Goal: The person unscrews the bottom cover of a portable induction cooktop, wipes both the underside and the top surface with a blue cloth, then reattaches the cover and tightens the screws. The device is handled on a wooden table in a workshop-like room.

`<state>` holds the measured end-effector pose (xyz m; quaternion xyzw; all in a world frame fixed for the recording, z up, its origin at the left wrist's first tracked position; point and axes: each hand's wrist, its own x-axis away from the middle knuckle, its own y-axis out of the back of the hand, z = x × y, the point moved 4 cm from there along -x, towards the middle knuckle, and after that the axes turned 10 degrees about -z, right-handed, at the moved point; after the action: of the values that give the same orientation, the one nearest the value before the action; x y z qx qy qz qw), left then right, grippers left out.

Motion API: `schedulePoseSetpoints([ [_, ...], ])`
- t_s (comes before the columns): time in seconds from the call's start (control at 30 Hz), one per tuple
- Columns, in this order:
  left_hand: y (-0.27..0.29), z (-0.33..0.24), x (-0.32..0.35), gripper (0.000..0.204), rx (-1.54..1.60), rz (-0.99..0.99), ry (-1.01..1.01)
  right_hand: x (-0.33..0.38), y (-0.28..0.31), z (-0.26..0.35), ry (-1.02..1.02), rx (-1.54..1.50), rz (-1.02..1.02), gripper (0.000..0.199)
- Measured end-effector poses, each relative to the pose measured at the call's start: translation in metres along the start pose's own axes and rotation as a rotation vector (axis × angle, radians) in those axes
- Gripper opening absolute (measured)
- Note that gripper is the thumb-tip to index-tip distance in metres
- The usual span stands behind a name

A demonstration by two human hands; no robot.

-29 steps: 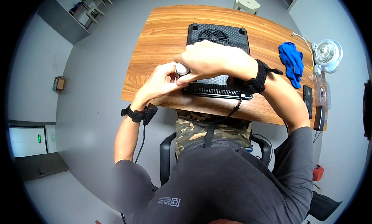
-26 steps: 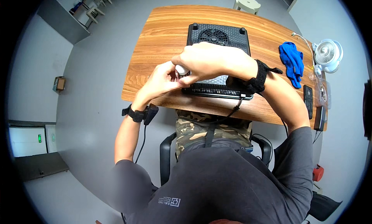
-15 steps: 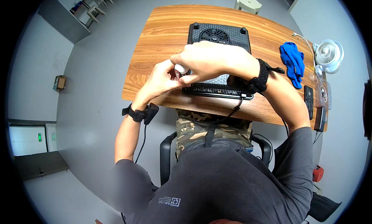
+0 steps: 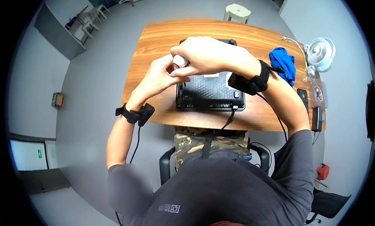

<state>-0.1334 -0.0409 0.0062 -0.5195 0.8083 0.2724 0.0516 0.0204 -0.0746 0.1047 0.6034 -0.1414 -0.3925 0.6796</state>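
Note:
Above the far left part of a black laptop cooling pad point(image 4: 207, 93), my two hands meet around a small bottle with a white cap point(image 4: 180, 61). My left hand point(image 4: 159, 74) is closed around the bottle's lower side, its thumb and fingers pointing right. My right hand point(image 4: 207, 56) reaches across from the right and grips at the cap, thumb underneath. Most of the bottle's body is hidden by the fingers; a reddish patch shows just below the cap. The pad lies flat on the wooden table, with a cable plugged into its near edge.
On the table's right side are a crumpled blue cloth point(image 4: 283, 62), a white fan point(image 4: 320, 54), a black handheld device point(image 4: 302, 99), a clear plastic case point(image 4: 319, 92) and a black box point(image 4: 316, 118). A white stool point(image 4: 237, 12) stands beyond the table point(image 4: 156, 40).
The view has shifted, so the table and pad sit lower in the picture. Both hands keep hold of the bottle and now cover more of the pad's far part.

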Motion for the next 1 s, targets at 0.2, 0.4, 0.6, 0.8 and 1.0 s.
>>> schedulePoseSetpoints([
  [0.2, -0.02, -0.036, -0.09, 0.029, -0.128, 0.116, -0.117, 0.001, 0.056, -0.06, -0.153, 0.03, -0.113, 0.053],
  [0.4, -0.061, -0.041, -0.175, 0.023, -0.042, 0.257, -0.113, 0.014, 0.092, -0.134, -0.286, 0.151, -0.208, 0.055],
  [0.6, -0.109, -0.024, -0.246, 0.02, -0.071, 0.213, -0.207, 0.025, 0.1, -0.209, -0.394, 0.235, -0.263, 0.057],
  [0.8, -0.139, 0.0, -0.284, 0.022, -0.137, 0.25, -0.207, 0.037, 0.087, -0.265, -0.405, 0.221, -0.326, 0.057],
  [1.0, -0.155, 0.008, -0.299, 0.022, -0.139, 0.286, -0.132, 0.041, 0.084, -0.291, -0.425, 0.166, -0.273, 0.053],
])
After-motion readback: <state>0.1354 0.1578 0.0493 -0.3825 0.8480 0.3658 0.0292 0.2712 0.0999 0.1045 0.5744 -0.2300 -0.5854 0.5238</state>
